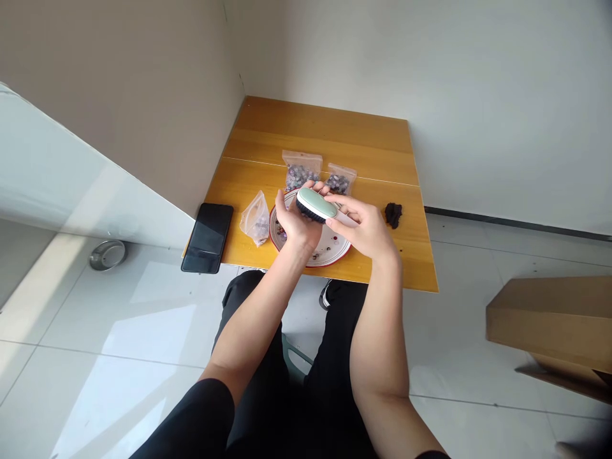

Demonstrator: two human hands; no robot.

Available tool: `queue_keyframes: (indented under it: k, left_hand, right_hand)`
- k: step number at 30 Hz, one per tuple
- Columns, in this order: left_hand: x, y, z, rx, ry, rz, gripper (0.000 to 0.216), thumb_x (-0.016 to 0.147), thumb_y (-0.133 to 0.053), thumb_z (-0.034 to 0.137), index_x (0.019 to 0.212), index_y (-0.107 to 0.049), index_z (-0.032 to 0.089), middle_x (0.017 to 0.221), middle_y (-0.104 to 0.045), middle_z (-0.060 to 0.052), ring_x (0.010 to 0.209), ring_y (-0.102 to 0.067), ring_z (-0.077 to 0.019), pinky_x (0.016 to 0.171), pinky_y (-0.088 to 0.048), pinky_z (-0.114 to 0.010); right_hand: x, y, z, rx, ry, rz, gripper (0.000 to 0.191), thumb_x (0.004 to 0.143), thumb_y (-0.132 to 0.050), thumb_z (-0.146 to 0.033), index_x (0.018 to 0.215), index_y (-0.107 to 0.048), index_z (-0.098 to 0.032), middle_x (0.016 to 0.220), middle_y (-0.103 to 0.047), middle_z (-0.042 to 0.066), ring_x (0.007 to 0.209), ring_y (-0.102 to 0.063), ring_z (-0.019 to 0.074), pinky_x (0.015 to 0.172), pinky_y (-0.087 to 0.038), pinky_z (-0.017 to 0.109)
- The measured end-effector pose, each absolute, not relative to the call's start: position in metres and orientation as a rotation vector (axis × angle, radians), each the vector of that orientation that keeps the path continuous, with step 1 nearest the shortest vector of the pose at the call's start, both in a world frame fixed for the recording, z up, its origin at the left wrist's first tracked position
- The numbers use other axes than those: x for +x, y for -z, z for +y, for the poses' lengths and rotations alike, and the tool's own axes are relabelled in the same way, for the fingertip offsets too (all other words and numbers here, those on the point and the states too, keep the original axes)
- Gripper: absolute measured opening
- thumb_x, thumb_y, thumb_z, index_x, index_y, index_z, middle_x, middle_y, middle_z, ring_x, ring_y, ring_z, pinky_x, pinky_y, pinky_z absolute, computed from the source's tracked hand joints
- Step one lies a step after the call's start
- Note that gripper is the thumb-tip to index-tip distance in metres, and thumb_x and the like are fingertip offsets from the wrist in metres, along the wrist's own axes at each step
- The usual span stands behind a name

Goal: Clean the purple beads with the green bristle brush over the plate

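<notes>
A scrub brush [316,204] with a pale green top, white body and dark bristles is in my right hand [366,223], gripped by its right end between thumb and fingers. Its bristles face down over the palm of my left hand [299,223], which is turned up with the fingers stretched out; I cannot tell how firmly they touch. Beneath both hands lies a white plate [342,250] with a red rim, partly hidden, with several small beads scattered on it. Behind it are two clear zip bags of beads [303,172] [338,182].
Left of the plate lies another small clear bag [257,218], and a black phone [207,238] rests at the table's left edge. A dark crumpled lump [393,215] sits on the right of the wooden table [329,131]. Cardboard [549,312] and a metal bowl [108,255] are on the floor.
</notes>
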State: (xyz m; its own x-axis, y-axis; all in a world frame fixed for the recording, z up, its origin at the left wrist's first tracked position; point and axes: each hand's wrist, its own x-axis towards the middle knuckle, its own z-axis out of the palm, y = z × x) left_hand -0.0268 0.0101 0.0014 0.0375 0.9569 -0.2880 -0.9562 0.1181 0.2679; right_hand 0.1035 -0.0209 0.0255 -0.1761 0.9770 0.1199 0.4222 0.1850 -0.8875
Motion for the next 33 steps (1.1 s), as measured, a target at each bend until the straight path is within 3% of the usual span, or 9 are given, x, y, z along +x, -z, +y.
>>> queue_keyframes:
  k: [4,9,16,21,24,29,33]
  left_hand:
    - [-0.024,-0.004,0.01,0.008,-1.47,0.545,0.056,0.096,-0.037,0.058,0.091,-0.069,0.012,0.098,-0.073,-0.014,0.129,-0.062,-0.0303,0.111,-0.047,-0.042]
    - [-0.022,-0.003,0.009,0.016,-1.465,0.465,0.052,0.094,-0.04,0.057,0.086,-0.068,0.014,0.09,-0.071,-0.011,0.125,-0.065,-0.0281,0.111,-0.047,-0.038]
    - [-0.026,-0.005,0.011,0.001,-1.48,0.504,0.053,0.095,-0.039,0.056,0.09,-0.069,0.012,0.091,-0.071,-0.011,0.114,-0.069,-0.0265,0.105,-0.05,-0.038]
    - [-0.023,-0.001,0.009,0.015,-1.457,0.428,0.051,0.095,-0.039,0.055,0.082,-0.067,0.015,0.085,-0.069,-0.009,0.109,-0.07,-0.0242,0.105,-0.05,-0.036]
    - [-0.026,-0.002,0.01,0.009,-1.456,0.436,0.051,0.095,-0.038,0.057,0.087,-0.068,0.016,0.088,-0.07,-0.009,0.113,-0.069,-0.0244,0.106,-0.049,-0.036]
    - [-0.029,-0.004,0.012,-0.014,-1.489,0.52,0.054,0.095,-0.039,0.057,0.09,-0.069,0.012,0.091,-0.071,-0.011,0.109,-0.07,-0.0256,0.102,-0.052,-0.037]
    - [-0.029,-0.002,0.013,-0.053,-1.467,0.55,0.051,0.093,-0.044,0.058,0.09,-0.07,0.015,0.092,-0.072,-0.01,0.115,-0.069,-0.0249,0.101,-0.053,-0.034]
  right_hand:
    - [0.104,-0.026,-0.022,-1.299,-1.045,-1.737,0.04,0.081,-0.071,-0.029,0.121,-0.072,-0.029,0.08,-0.066,-0.002,0.065,-0.054,0.0131,0.066,-0.048,0.029]
    - [0.099,-0.025,-0.02,-1.294,-0.94,-1.712,0.042,0.081,-0.07,-0.03,0.123,-0.071,-0.026,0.096,-0.071,0.001,0.074,-0.059,0.015,0.072,-0.051,0.031]
    - [0.105,-0.024,-0.022,-1.325,-1.001,-1.719,0.043,0.081,-0.07,-0.03,0.124,-0.071,-0.027,0.079,-0.068,-0.002,0.067,-0.059,0.0146,0.068,-0.051,0.031]
    - [0.096,-0.022,-0.019,-1.318,-0.873,-1.733,0.044,0.083,-0.067,-0.031,0.126,-0.071,-0.026,0.101,-0.074,0.004,0.086,-0.067,0.0194,0.074,-0.054,0.032]
    - [0.096,-0.022,-0.019,-1.336,-0.838,-1.727,0.044,0.083,-0.067,-0.03,0.126,-0.071,-0.026,0.108,-0.074,0.005,0.085,-0.067,0.019,0.074,-0.054,0.032]
    - [0.101,-0.023,-0.023,-1.305,-0.947,-1.752,0.042,0.082,-0.07,-0.03,0.124,-0.072,-0.027,0.085,-0.071,0.0,0.069,-0.061,0.0149,0.068,-0.053,0.031]
    - [0.103,-0.023,-0.022,-1.29,-0.841,-1.691,0.042,0.082,-0.07,-0.031,0.123,-0.072,-0.027,0.082,-0.068,-0.001,0.065,-0.059,0.0139,0.064,-0.052,0.03]
